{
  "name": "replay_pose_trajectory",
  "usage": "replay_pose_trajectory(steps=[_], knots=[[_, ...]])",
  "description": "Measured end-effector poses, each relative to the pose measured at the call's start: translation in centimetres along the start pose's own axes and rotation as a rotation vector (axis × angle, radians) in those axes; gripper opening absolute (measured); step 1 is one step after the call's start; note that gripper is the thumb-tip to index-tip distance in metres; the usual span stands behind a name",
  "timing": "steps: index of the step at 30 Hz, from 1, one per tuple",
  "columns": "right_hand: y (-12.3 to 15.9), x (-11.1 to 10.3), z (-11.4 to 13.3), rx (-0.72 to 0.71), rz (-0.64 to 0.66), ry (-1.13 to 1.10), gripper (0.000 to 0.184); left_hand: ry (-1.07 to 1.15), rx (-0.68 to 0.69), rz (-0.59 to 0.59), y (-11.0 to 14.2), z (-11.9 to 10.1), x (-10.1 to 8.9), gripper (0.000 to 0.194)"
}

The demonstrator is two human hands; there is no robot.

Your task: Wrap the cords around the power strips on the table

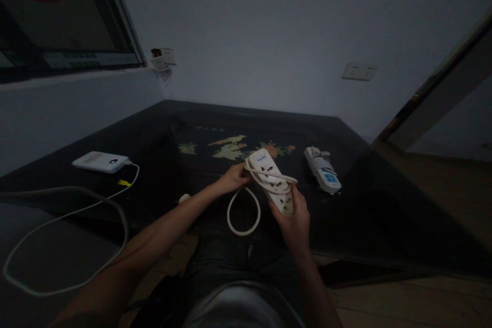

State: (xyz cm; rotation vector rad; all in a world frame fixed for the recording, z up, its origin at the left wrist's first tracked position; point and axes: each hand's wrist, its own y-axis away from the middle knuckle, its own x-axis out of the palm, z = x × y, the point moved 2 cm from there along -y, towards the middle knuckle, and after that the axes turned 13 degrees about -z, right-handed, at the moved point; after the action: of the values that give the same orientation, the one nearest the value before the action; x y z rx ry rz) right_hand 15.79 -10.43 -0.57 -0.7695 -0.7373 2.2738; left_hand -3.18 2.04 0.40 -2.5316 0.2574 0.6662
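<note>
A white power strip [273, 176] is tilted in front of me above the dark table. Its white cord [244, 234] crosses the sockets in a few turns and hangs below in a loose loop. My right hand [295, 216] is closed around the lower end of the strip. At the upper left edge, the fingers of my left hand [233, 178] pinch the cord where it bends round the strip. A white plug-like piece [184, 198] shows just beyond my left forearm. To the right lies a second power strip [323, 170], its cord wound round it.
The black table [369, 205] bears a bird-and-flower picture [230, 147]. On its left lies a white power bank [100, 162], with a white cable [65, 216] looping toward me. Wall sockets [360, 71] are at the back; a window [69, 15] is at left.
</note>
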Motion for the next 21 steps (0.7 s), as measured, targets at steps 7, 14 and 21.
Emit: replay_pose_trajectory(steps=[7,14,21], knots=[[-0.3,-0.4,-1.1,0.192,0.009,-0.093,0.071,-0.311,0.069,0.149,1.7,-2.1,-5.0,0.034],[-1.1,-1.7,-1.4,0.366,-0.044,-0.159,0.073,-0.653,-0.263,-0.059,10.3,-1.6,-13.4,0.047],[-1.3,-2.2,-2.1,0.438,-0.058,-0.188,0.077,-0.874,-0.695,-0.026,15.5,-3.8,-12.1,0.062]])
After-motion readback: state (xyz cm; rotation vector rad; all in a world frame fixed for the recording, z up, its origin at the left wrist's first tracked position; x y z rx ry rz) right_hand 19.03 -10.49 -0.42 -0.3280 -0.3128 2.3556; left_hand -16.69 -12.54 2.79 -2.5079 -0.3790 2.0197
